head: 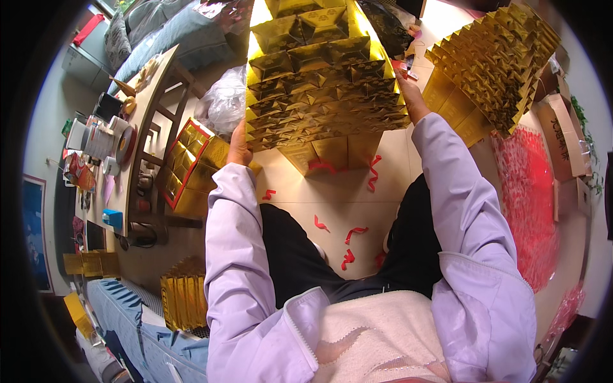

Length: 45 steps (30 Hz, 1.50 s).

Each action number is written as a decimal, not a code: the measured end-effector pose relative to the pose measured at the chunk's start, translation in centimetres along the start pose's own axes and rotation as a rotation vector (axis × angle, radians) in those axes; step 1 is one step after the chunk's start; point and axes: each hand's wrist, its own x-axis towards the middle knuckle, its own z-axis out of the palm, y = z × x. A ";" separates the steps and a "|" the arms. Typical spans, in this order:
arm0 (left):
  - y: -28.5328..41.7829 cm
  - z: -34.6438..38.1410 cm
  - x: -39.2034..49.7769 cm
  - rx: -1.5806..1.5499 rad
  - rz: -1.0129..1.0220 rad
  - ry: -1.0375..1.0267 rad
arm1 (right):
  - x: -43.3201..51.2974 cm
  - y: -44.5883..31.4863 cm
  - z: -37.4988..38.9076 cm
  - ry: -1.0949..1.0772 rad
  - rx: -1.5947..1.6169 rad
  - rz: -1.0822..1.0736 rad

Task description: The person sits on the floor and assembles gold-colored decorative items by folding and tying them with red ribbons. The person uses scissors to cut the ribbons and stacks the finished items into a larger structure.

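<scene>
Before me stands a large tiered structure of folded gold foil paper, its upper end cut off by the picture's rim. Rows of pointed folds cover its face. My left hand grips its left edge near the lower corner, the fingers mostly hidden behind it. On the opposite edge, a little higher, my right hand holds on with the thumb along the side. Below the folds shows a smooth gold panelled base close to the floor. Red paper strips lie scattered on the tiles between my feet.
A second folded gold structure stands at the right, near red plastic wrapping and cardboard boxes. To the left are a red-edged gold box, a clear plastic bag and a wooden table bearing tape rolls.
</scene>
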 end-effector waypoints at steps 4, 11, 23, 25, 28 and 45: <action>-0.1 0.5 -0.9 0.065 -0.003 0.127 | 0.5 0.4 0.0 -0.044 0.018 -0.017; -0.1 -0.2 -0.6 0.046 0.013 0.033 | 1.0 1.2 -0.5 0.019 -0.250 -0.115; 0.6 -0.1 -1.3 0.066 0.031 0.118 | 1.7 2.1 0.1 0.012 -0.009 0.074; 0.0 0.7 -0.8 0.083 0.026 0.122 | 1.8 1.9 -1.0 0.017 -0.025 0.047; -0.3 0.1 -0.2 0.076 0.047 0.091 | 1.8 1.6 -0.9 0.012 -0.056 -0.006; -0.4 -2.6 0.8 0.101 -0.010 0.078 | -0.7 -0.5 1.4 0.013 -0.027 -0.006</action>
